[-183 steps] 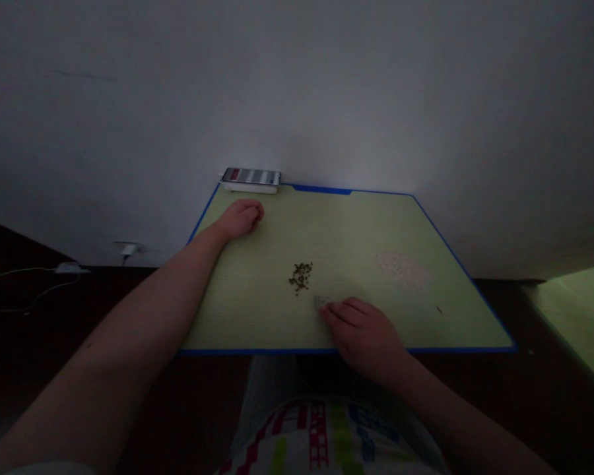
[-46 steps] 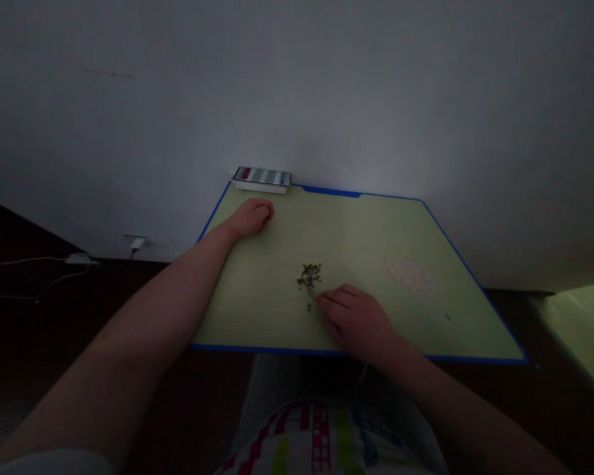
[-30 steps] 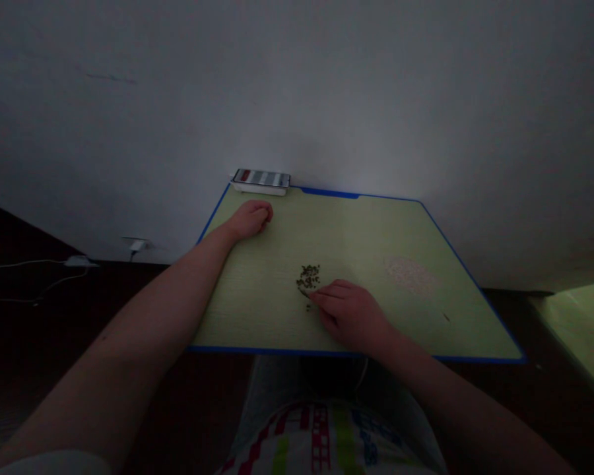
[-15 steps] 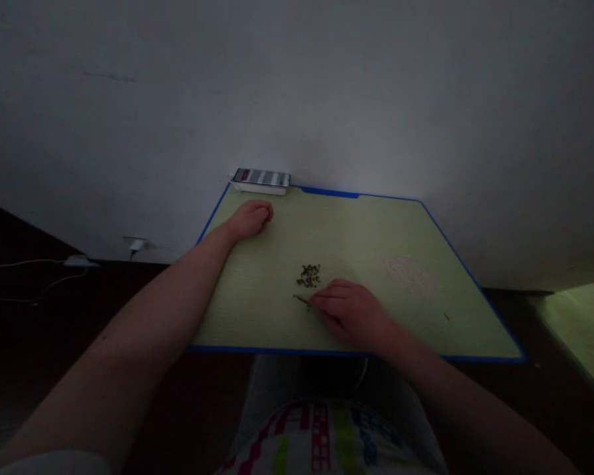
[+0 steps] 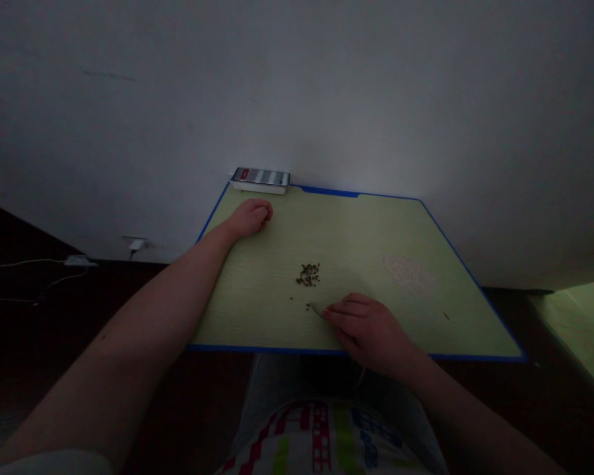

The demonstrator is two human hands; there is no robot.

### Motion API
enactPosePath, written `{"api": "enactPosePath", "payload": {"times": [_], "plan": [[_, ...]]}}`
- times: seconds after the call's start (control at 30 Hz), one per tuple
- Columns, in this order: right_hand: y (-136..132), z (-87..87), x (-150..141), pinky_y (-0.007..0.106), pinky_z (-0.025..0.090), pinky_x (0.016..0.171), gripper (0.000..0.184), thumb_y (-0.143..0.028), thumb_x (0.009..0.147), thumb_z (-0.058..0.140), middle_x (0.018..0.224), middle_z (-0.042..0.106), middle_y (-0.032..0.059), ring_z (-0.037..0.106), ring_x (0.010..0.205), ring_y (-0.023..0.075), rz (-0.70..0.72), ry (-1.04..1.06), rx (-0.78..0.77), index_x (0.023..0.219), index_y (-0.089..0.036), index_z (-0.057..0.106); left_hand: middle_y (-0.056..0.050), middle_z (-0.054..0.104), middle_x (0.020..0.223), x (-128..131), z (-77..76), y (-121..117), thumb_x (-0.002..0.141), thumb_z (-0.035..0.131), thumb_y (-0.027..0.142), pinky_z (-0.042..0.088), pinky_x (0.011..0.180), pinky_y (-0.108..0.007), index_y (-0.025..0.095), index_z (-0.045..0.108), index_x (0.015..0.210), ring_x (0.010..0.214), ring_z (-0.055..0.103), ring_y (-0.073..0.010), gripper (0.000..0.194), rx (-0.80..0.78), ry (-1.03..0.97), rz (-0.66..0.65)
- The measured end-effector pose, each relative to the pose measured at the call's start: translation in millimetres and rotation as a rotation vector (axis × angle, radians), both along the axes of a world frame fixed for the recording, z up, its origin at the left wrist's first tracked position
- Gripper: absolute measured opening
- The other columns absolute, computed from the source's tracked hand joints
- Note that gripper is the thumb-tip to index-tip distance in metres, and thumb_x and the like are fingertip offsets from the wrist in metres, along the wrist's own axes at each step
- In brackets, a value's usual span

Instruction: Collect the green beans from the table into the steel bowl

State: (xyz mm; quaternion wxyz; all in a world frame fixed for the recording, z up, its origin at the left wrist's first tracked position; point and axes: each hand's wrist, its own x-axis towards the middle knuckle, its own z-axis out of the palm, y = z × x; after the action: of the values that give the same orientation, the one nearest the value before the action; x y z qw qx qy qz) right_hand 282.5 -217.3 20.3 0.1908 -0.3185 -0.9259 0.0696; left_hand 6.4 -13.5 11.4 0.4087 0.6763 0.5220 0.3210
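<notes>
On our table [image 5: 346, 231], the pellets [image 5: 309, 274] lie left of the grains [image 5: 410, 274]. Behind both, we see a phone [image 5: 261, 177] on a box [image 5: 261, 189].

What is probably a phone [image 5: 261, 176] is laid on a white box [image 5: 263, 189]; a white plug [image 5: 137, 245] is set into the wall [image 5: 297, 86].

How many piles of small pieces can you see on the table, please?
2: the dark pile near the middle, beyond and left of the right hand, and the pale pile farther right. A few loose dark pieces lie apart.
</notes>
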Motion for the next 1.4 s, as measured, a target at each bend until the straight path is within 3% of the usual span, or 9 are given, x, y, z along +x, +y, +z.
{"api": "enactPosePath", "payload": {"times": [0.37,0.63,0.97,1.2,1.3,1.4], "plan": [[1.1,1.7,-23.6,0.034,0.050,0.076,0.031,-0.012,0.084,0.049,0.097,0.072,0.0078,0.062,0.082,0.0192,0.064,-0.019,0.008,0.110,-0.013,0.066,0.003,0.040,0.043,-0.2,0.8,-1.3,0.061,0.038,0.017,0.027,0.045,-0.024,0.018,0.049,0.058,0.042,0.038,-0.0098,0.011,0.016,0.028,0.001],[15.0,-2.1,-28.2,0.032,0.049,0.078,0.028,-0.015,0.085,0.050,0.095,0.073,0.0066,0.062,0.081,0.0190,-0.116,-0.011,0.041,0.105,-0.013,0.069,0.004,0.039,0.042,0.2,-0.8,0.1,0.061,0.039,0.017,0.026,0.044,-0.024,0.018,0.048,0.059,0.040,0.038,-0.0094,0.009,0.007,-0.012,-0.013],[19.6,4.6,-28.9,0.032,0.049,0.079,0.030,-0.008,0.083,0.048,0.092,0.073,0.0055,0.063,0.082,0.0175,0.121,0.025,-0.024,0.103,-0.016,0.069,0.003,0.040,0.042,-0.2,-0.5,0.3,0.061,0.039,0.018,0.026,0.044,-0.025,0.017,0.049,0.059,0.040,0.038,-0.0098,0.010,0.014,0.013,-0.008],[6.0,15.4,-6.7,0.034,0.049,0.079,0.027,-0.009,0.084,0.049,0.096,0.073,0.0052,0.063,0.082,0.0183,0.026,0.076,0.022,0.101,-0.016,0.068,0.003,0.040,0.043,-1.4,-4.6,3.9,0.061,0.038,0.019,0.027,0.045,-0.024,0.018,0.050,0.062,0.041,0.039,-0.0102,0.012,0.004,0.013,-0.012],[-2.9,14.3,-20.5,0.033,0.048,0.084,0.024,-0.012,0.087,0.049,0.099,0.073,0.0042,0.063,0.087,0.0176,0.037,0.133,0.121,0.101,-0.017,0.068,0.003,0.041,0.043,-1.4,-3.4,3.1,0.062,0.038,0.019,0.028,0.045,-0.024,0.018,0.050,0.061,0.042,0.040,-0.0102,0.011,0.020,0.041,-0.008],[-10.5,8.4,-44.2,0.031,0.045,0.091,0.020,-0.017,0.091,0.049,0.103,0.072,0.0036,0.061,0.098,0.0169,0.203,0.097,0.154,0.099,-0.018,0.068,0.002,0.041,0.043,-0.4,0.0,0.6,0.062,0.038,0.018,0.028,0.045,-0.024,0.018,0.049,0.059,0.042,0.039,-0.0099,0.011,0.034,0.048,0.003]]}}
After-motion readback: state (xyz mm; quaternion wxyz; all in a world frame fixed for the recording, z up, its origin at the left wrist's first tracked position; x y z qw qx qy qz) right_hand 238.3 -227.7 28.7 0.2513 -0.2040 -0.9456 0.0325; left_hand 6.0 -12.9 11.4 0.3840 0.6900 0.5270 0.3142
